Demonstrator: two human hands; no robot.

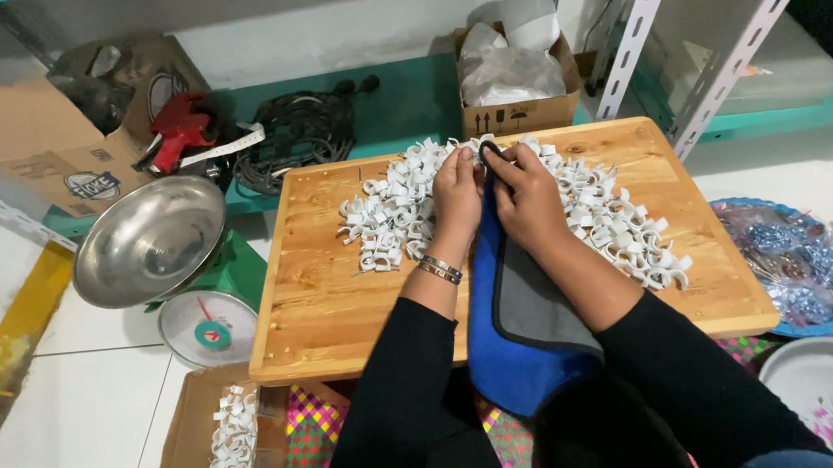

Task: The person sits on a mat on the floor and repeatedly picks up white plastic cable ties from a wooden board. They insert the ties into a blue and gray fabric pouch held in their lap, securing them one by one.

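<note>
At the far middle of the wooden counter [322, 302], both hands meet over a heap of small white plastic clips [390, 216]. Left hand [457, 192]: fingers curled together, grip closed on what appears to be a single clip at the fingertips, though the piece itself is too small to make out. Right hand [526, 194]: fingers bent inward, touching the left hand's fingertips and pinching the dark top edge of a blue and grey cloth pouch [517, 326]. Pouch: long axis runs from 12 o'clock, at the hands, down to 6 o'clock, off the near edge of the counter toward the lap. Clips: one spread lies at 9 o'clock from the left hand, touching it; a second spread [616, 222] trails from 1 to 4 o'clock of the right hand. Left hand sits nearer the denser heap. Also present: kitchen scale with steel bowl [151, 242] at 9 o'clock off the counter; cardboard box holding more clips [230, 451] at 7 o'clock.
</note>
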